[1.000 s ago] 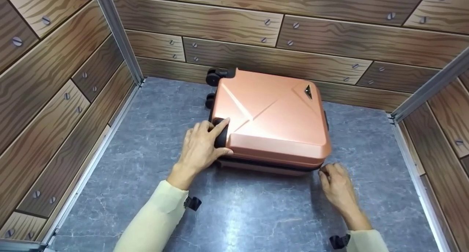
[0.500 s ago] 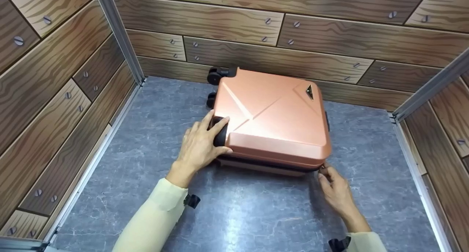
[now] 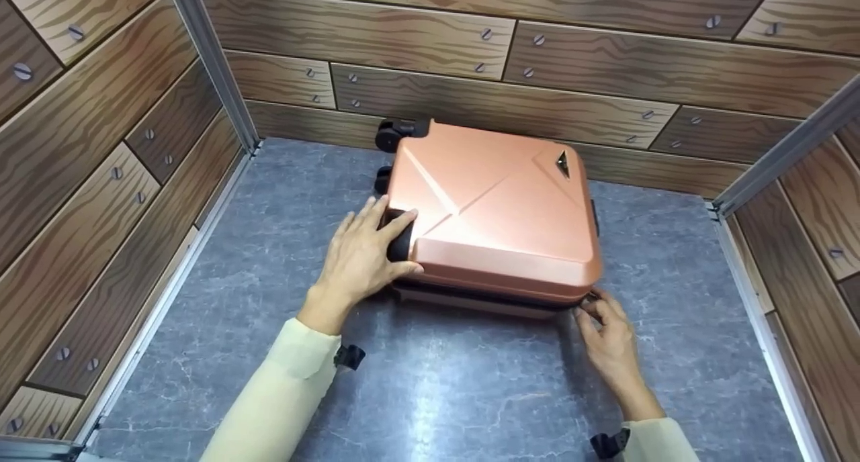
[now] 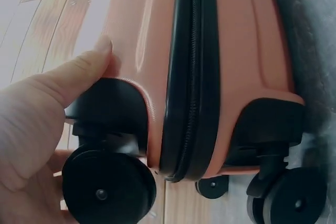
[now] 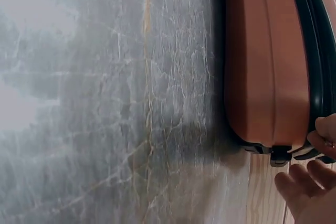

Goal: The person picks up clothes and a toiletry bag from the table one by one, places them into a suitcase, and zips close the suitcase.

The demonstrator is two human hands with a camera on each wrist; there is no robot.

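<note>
Suitcase (image 3: pixel 500 197), one, salmon-pink: lying flat on a grey marbled surface (image 3: pixel 457 395), between my left grip (image 3: pixel 359 255) and right grip (image 3: pixel 611 338). Left grip: fingers spread straight, resting on the suitcase's near black corner guard (image 3: pixel 400 239), wheeled end. Right grip: pinching a zip pull (image 5: pixel 329 144) at the suitcase's other near corner. Plank-patterned wall (image 3: pixel 396 29): behind suitcase.

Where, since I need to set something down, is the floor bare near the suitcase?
Bare floor lies between the left hand and left wall, in front of the suitcase between the sleeves, and between suitcase and right wall. It is crowded at the near corners, where the left hand and right hand are, and behind, where the back wall looks close.
</note>
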